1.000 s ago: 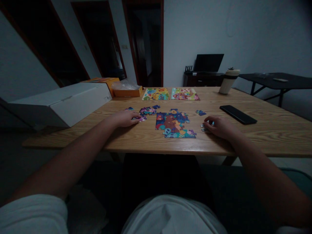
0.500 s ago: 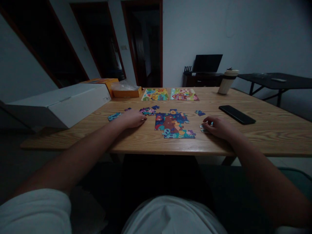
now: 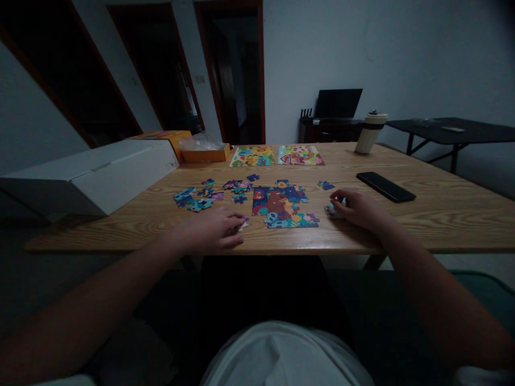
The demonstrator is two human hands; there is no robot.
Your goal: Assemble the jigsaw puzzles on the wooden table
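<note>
A partly joined jigsaw puzzle (image 3: 277, 203) lies in the middle of the table, with a brown animal in its picture. Left of it, near the table's front edge, my left hand (image 3: 217, 228) is closed on a puzzle piece (image 3: 244, 223) with some purple and white showing. My right hand (image 3: 354, 205) rests to the right of the puzzle, fingers closed on another puzzle piece (image 3: 330, 211), partly hidden under them. Several loose puzzle pieces (image 3: 201, 201) lie beyond my left hand. One blue loose piece (image 3: 253, 177) sits behind the puzzle, and a blue cluster (image 3: 325, 185) lies to its right.
Two finished picture puzzles (image 3: 253, 156) lie at the table's far side. On the left stand a white box (image 3: 132, 169) and an orange tray (image 3: 205, 155) with clear plastic. A black phone (image 3: 385, 186) and a lidded cup (image 3: 369, 136) are on the right.
My left hand has drawn back from the loose pieces toward the front edge, bringing a puzzle piece with it and uncovering the pile. My right hand stays almost in place.
</note>
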